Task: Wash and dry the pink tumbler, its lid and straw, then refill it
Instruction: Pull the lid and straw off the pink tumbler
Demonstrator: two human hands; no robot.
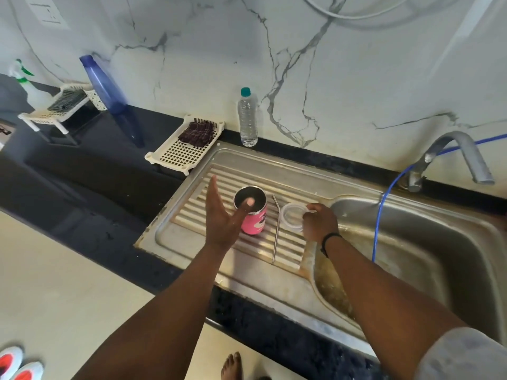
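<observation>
Steel drainboard (192, 237): upright lidless pink tumbler (253, 215) beside spread left hand (220, 218); right hand (319, 222) seemingly pinching clear lid (290, 216).

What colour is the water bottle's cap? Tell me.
Teal green, on the clear water bottle against the wall; head view.

A clear plastic water bottle with a teal cap (247, 119) stands upright against the marble backsplash. A cream perforated plastic tray (179, 153) holds a folded dark checked cloth (197, 133). A tall blue plastic bottle (105, 86) stands on the black countertop (90, 171). A blue hose (380, 223) hangs into the steel sink basin (428, 250) beside the grey metal tap (450, 157).
</observation>
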